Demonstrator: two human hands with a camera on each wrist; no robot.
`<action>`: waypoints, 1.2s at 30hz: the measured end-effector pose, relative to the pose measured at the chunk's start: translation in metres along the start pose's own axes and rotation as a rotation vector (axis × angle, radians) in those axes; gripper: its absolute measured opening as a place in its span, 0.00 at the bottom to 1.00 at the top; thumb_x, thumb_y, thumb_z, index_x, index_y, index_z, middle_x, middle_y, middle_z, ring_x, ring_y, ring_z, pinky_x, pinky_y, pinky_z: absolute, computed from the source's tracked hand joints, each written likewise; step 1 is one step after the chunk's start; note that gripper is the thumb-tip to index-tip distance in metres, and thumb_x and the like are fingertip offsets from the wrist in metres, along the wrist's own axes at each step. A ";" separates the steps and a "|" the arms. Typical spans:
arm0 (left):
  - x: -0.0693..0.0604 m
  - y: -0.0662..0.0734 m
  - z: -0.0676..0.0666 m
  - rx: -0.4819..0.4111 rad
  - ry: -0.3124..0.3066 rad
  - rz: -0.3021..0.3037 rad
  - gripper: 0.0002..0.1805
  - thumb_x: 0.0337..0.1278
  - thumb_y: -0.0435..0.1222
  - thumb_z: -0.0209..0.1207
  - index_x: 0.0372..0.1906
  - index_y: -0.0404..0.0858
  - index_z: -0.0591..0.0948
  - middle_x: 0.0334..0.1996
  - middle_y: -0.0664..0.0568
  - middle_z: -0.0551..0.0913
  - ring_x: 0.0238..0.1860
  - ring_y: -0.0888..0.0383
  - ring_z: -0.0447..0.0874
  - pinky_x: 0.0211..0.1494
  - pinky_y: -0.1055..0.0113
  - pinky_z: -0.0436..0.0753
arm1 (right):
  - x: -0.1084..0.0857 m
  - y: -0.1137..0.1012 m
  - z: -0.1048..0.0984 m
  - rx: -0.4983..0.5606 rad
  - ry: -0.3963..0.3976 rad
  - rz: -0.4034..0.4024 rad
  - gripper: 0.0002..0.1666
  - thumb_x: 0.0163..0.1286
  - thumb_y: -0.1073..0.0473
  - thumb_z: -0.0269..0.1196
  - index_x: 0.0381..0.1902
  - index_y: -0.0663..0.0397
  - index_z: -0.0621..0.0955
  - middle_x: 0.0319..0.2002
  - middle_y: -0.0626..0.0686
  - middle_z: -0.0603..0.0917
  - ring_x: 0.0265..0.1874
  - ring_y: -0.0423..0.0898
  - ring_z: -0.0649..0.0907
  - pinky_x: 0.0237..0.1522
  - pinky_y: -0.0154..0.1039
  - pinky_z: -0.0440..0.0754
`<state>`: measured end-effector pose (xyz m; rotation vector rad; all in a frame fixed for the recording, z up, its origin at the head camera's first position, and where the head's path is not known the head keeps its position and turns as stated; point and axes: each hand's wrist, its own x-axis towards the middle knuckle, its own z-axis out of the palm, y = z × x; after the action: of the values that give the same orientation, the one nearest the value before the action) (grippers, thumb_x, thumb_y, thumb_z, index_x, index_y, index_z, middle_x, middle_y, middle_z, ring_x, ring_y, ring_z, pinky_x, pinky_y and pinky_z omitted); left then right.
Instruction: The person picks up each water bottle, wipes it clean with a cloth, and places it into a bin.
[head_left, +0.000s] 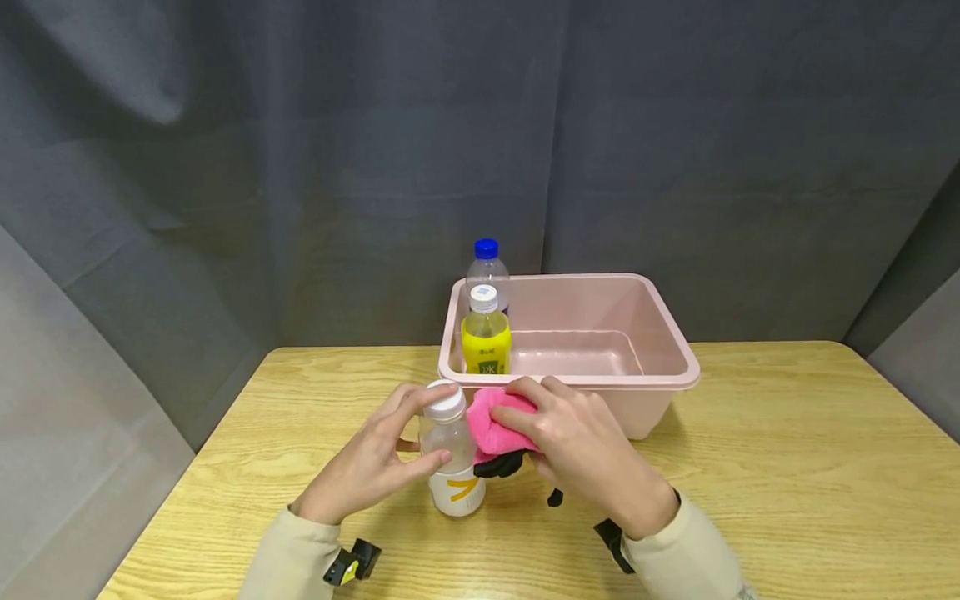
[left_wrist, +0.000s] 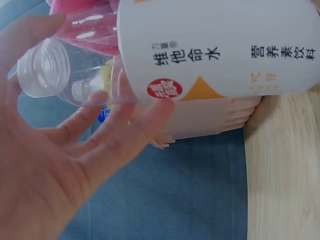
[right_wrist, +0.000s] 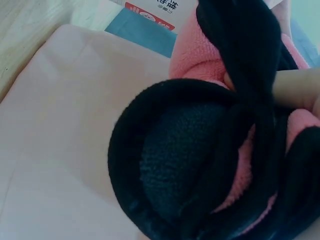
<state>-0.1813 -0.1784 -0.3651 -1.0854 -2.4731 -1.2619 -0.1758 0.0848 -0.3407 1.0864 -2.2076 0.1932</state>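
Observation:
A clear bottle with a white cap and a white label (head_left: 456, 493) stands on the table in front of the tub. My left hand (head_left: 375, 458) holds it round its upper part, one finger over the cap and the thumb on the near side. The left wrist view shows the label (left_wrist: 200, 55) close up, with several fingers of the left hand (left_wrist: 55, 160) round the clear neck end. My right hand (head_left: 573, 433) grips a bunched pink cloth (head_left: 498, 425) with black edging against the bottle's right side. Folds of the cloth (right_wrist: 175, 155) hide most of that hand in the right wrist view.
A pink plastic tub (head_left: 667, 350) stands behind the hands. Inside its left end are a yellow-labelled bottle (head_left: 486, 342) with a white cap and a clear bottle with a blue cap (head_left: 486, 248). A dark grey curtain (head_left: 405, 167) hangs behind the wooden table (head_left: 787, 450).

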 end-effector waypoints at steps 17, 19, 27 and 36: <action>-0.002 0.000 0.002 0.032 0.019 0.011 0.35 0.60 0.29 0.68 0.71 0.43 0.69 0.53 0.47 0.74 0.53 0.47 0.80 0.43 0.66 0.87 | -0.008 -0.018 0.030 -0.081 -0.311 0.031 0.15 0.41 0.70 0.73 0.27 0.46 0.87 0.30 0.50 0.80 0.24 0.49 0.78 0.20 0.40 0.79; -0.002 0.000 0.002 0.031 0.020 0.011 0.35 0.60 0.29 0.68 0.71 0.43 0.69 0.53 0.48 0.74 0.53 0.47 0.80 0.43 0.66 0.87 | -0.012 -0.020 0.040 -0.086 -0.381 0.030 0.14 0.40 0.69 0.74 0.24 0.46 0.85 0.27 0.48 0.79 0.23 0.48 0.79 0.19 0.39 0.78; -0.001 -0.001 0.001 0.024 0.017 0.023 0.33 0.62 0.30 0.67 0.70 0.43 0.69 0.52 0.49 0.74 0.52 0.48 0.80 0.42 0.67 0.87 | -0.018 -0.022 0.055 -0.098 -0.438 0.027 0.15 0.40 0.69 0.74 0.19 0.45 0.80 0.23 0.46 0.76 0.20 0.48 0.77 0.18 0.38 0.73; -0.002 0.000 0.002 0.011 0.014 0.001 0.34 0.61 0.31 0.68 0.70 0.43 0.69 0.52 0.51 0.74 0.53 0.50 0.80 0.43 0.67 0.87 | -0.014 -0.011 0.041 0.026 -0.473 0.044 0.15 0.41 0.70 0.73 0.25 0.46 0.84 0.26 0.46 0.77 0.20 0.46 0.77 0.19 0.40 0.75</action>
<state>-0.1800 -0.1783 -0.3671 -1.0721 -2.4660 -1.2491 -0.1815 0.0700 -0.3825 1.1920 -2.6527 -0.0223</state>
